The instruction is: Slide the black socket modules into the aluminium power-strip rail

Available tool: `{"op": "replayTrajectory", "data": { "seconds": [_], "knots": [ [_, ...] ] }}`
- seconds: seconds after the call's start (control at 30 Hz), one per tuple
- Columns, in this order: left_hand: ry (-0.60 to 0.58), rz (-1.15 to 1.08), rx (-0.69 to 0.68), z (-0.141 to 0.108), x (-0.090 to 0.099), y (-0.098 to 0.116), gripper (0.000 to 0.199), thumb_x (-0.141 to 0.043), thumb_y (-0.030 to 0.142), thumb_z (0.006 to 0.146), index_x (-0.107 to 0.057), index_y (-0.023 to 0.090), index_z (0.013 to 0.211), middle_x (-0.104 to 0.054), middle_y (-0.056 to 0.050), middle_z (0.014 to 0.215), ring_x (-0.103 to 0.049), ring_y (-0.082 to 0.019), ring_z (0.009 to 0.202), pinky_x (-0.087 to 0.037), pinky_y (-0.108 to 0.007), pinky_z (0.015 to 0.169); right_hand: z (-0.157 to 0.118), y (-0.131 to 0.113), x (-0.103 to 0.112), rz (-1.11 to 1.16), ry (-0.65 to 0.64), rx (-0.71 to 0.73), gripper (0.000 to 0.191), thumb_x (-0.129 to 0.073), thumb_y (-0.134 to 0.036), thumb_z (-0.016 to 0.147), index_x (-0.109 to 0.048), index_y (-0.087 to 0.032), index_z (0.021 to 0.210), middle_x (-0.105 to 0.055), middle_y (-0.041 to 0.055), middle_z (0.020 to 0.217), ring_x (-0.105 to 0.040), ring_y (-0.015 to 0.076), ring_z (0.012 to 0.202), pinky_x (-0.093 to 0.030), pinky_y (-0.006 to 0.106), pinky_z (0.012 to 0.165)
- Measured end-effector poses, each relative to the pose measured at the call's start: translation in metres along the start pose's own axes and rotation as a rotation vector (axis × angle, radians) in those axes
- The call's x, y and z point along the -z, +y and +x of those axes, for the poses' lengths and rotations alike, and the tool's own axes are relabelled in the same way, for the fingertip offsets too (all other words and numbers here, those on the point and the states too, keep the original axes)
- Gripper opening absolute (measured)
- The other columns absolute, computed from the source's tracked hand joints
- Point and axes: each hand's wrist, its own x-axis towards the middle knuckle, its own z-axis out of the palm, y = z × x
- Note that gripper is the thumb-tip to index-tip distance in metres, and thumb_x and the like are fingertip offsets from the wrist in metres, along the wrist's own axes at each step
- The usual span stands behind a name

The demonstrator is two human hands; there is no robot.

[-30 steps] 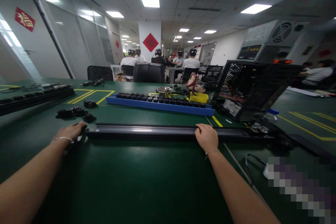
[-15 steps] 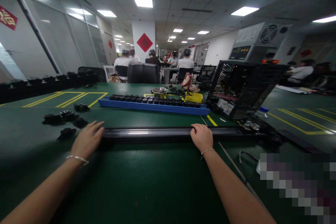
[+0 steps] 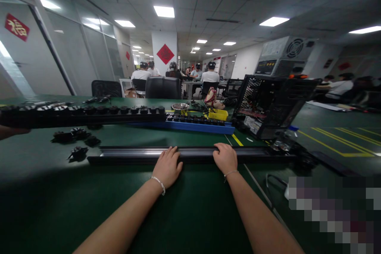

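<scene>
A long black channel rail (image 3: 196,153) with a shiny inner face lies across the green table in front of me. Over its middle rests my left hand (image 3: 167,166), fingers stretched flat across it and thumb apart. Further right, my right hand (image 3: 225,158) has its fingers curled over the same rail; the fingertips are partly hidden. Several loose black parts (image 3: 77,152) lie left of the rail. Another person's hand (image 3: 14,131) at the left edge supports a black strip (image 3: 89,119) carrying a row of small black pieces.
Behind the rail lies a blue strip (image 3: 202,127) with black pieces, partly covered by the held strip. A metal dish (image 3: 180,106) and yellow tray (image 3: 218,115) stand beyond it. An open computer case (image 3: 276,103) stands at the right, near a cable (image 3: 269,184).
My left hand has moved right along the rail, baring its left end. The strip in the other person's hand has come further in from the left. My right hand stays on the rail.
</scene>
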Motion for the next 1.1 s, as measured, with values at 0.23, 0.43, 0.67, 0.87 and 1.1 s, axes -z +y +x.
{"op": "replayTrajectory", "data": {
  "seconds": [0.23, 0.43, 0.67, 0.87, 1.1],
  "knots": [
    [0.113, 0.045, -0.006, -0.013, -0.006, 0.006, 0.026, -0.037, 0.027, 0.086, -0.056, 0.018, 0.102, -0.055, -0.01, 0.125, -0.044, -0.024, 0.121, -0.032, -0.045, 0.102, 0.002, -0.001, 0.002, -0.007, 0.018, 0.022, 0.034, -0.039, -0.02, 0.074, -0.066, -0.018, 0.096, -0.064, 0.0053, 0.104, -0.053, 0.0193, 0.099, -0.037, 0.032, 0.087],
    [0.186, 0.067, -0.003, -0.016, -0.01, 0.008, 0.021, -0.041, 0.028, 0.086, -0.055, 0.019, 0.098, -0.056, -0.008, 0.123, -0.046, -0.024, 0.116, -0.034, -0.045, 0.099, 0.013, 0.025, 0.015, -0.057, 0.316, -0.115, 0.03, -0.044, -0.019, 0.07, -0.064, -0.016, 0.092, -0.06, 0.0097, 0.102, -0.047, 0.0248, 0.1, -0.036, 0.038, 0.087],
    [0.198, 0.055, 0.013, -0.015, -0.01, 0.005, 0.02, -0.043, 0.029, 0.085, -0.055, 0.018, 0.097, -0.057, -0.008, 0.121, -0.046, -0.024, 0.116, -0.032, -0.045, 0.099, 0.03, 0.071, 0.038, -0.182, 0.337, -0.423, 0.044, -0.049, -0.027, 0.069, -0.055, -0.009, 0.109, -0.048, 0.0189, 0.114, -0.039, 0.0314, 0.11, -0.032, 0.041, 0.09],
    [0.183, 0.048, 0.015, -0.014, -0.009, 0.002, 0.023, -0.043, 0.031, 0.085, -0.055, 0.018, 0.098, -0.056, -0.007, 0.122, -0.046, -0.024, 0.116, -0.03, -0.044, 0.101, 0.04, 0.115, 0.057, -0.27, -0.034, -0.651, 0.053, -0.039, -0.034, 0.078, -0.043, -0.01, 0.126, -0.037, 0.0226, 0.128, -0.035, 0.0373, 0.115, -0.036, 0.043, 0.083],
    [0.192, 0.06, 0.011, -0.015, -0.008, 0.002, 0.021, -0.044, 0.029, 0.084, -0.056, 0.018, 0.098, -0.057, -0.007, 0.121, -0.046, -0.023, 0.115, -0.03, -0.044, 0.102, 0.034, 0.143, 0.064, -0.3, -0.114, -0.643, 0.04, -0.038, -0.025, 0.078, -0.058, -0.017, 0.111, -0.044, 0.0198, 0.123, -0.033, 0.0368, 0.117, -0.036, 0.048, 0.083]
  ]
}}
